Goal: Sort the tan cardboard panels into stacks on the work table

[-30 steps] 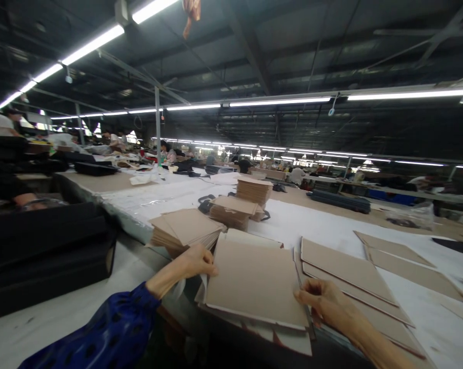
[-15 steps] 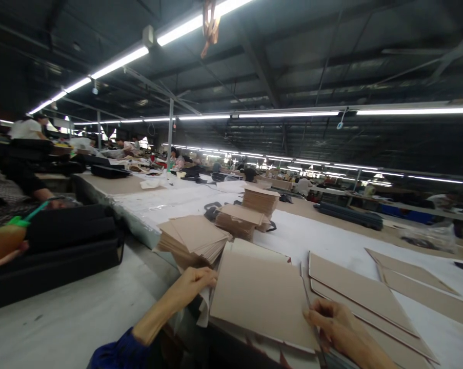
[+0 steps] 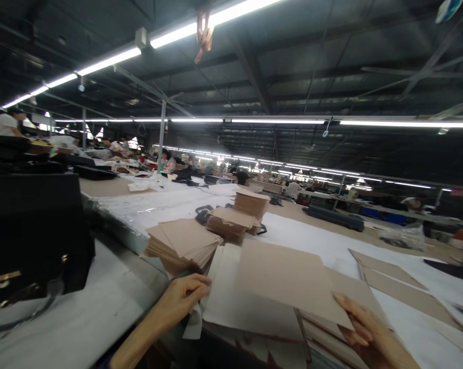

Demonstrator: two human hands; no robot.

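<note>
My right hand (image 3: pixel 364 328) grips the right end of a tan cardboard sheet (image 3: pixel 285 277), thumb on top. The sheet is raised and tilted over a white-faced sheet (image 3: pixel 250 318) on the pile before me. My left hand (image 3: pixel 187 297) is at that pile's left edge, fingers curled and pressed together; what they pinch, if anything, is hidden. A white strip (image 3: pixel 193 323) hangs just below it. Beyond the left hand stands a fanned stack of tan cardboard (image 3: pixel 183 238). More cardboard sheets (image 3: pixel 323 333) lie under my right hand, partly covered.
Tied cardboard stacks (image 3: pixel 231 223) stand farther back on the white-covered table (image 3: pixel 293 228). Flat cardboard pieces (image 3: pixel 404 292) lie at right. A black bag with gold-coloured fittings (image 3: pixel 35 225) is at left on a pale surface (image 3: pixel 112 307). Several people work in the background.
My right hand has lifted the tan sheet off the pile and shifted it right, uncovering the white-faced sheet. My left hand stays at the pile's edge. At left, the black bag has been raised upright.
</note>
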